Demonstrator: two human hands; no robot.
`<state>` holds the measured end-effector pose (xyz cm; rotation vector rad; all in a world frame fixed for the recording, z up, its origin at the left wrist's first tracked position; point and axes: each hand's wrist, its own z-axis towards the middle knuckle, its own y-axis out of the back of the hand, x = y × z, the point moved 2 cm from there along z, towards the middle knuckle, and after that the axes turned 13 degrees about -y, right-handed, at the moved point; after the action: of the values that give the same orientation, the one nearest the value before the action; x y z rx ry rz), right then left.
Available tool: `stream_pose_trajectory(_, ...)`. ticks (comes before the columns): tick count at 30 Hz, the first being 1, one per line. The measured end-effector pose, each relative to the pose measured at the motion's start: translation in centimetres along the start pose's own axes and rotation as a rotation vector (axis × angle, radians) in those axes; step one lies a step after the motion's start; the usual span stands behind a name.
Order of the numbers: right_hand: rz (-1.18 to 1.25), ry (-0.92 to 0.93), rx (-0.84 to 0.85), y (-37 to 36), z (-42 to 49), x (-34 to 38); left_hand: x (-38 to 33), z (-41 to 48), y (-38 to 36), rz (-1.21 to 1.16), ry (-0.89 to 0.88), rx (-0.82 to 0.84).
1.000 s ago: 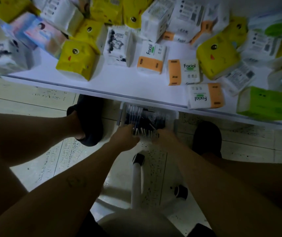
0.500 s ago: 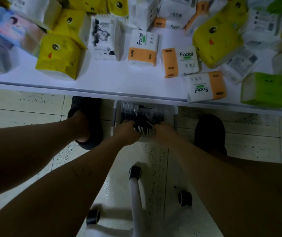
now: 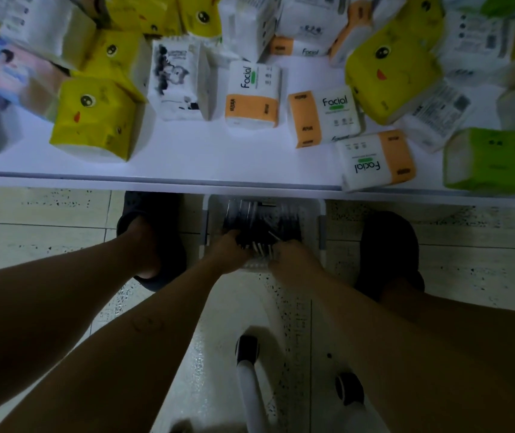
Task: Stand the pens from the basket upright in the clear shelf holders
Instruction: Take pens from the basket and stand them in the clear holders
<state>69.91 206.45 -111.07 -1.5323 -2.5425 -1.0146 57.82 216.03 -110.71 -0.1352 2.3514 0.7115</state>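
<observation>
A white plastic basket (image 3: 314, 214) sits on the floor between my feet, partly under the table edge. It holds several dark pens (image 3: 262, 221) lying in a heap. My left hand (image 3: 229, 250) reaches into the basket's near left side, its fingers curled around a bunch of pens. My right hand (image 3: 293, 256) is at the near right side, fingers bent among the pens; light pen ends (image 3: 262, 246) stick out between the two hands. No clear shelf holders are in view.
A white table (image 3: 206, 157) crosses the upper frame, crowded with tissue packs: yellow (image 3: 94, 117), orange-and-white (image 3: 251, 95), green (image 3: 493, 160). Dark slippers (image 3: 153, 220) flank the basket. A white chair base with black castors (image 3: 247, 348) lies below on the tiled floor.
The view has tilted, so the table and basket sit lower in frame. Both hands stay in the basket and have closed in slightly on the pens.
</observation>
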Motion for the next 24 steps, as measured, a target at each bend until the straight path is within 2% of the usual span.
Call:
stream_pose_trajectory(4,0.075,-0.014,0.026,0.0,0.7,0.4,-0.5,0.1,-0.6,-0.027,-0.062,-0.024)
stream_pose_trajectory(11,0.153,-0.012,0.079,-1.1,2.8,2.9,-0.6,-1.9,0.0,-0.057,-0.135,-0.377)
stream_pose_trajectory(15,0.043,-0.041,0.131,-2.1,3.6,4.3,-0.9,-3.4,-0.1,-0.099,-0.166,-0.346)
stream_pose_trajectory(19,0.087,-0.107,0.147,-2.5,4.4,4.0,-0.5,-4.0,-0.3,-0.185,-0.113,-0.309)
stream_pose_trajectory(21,0.173,-0.118,0.165,-2.6,4.4,4.1,-0.5,-4.2,-0.5,-0.251,-0.093,-0.281)
stream_pose_trajectory(24,0.469,-0.197,0.163,-2.9,4.2,4.0,-0.4,-4.3,-0.6,-0.336,-0.078,-0.261)
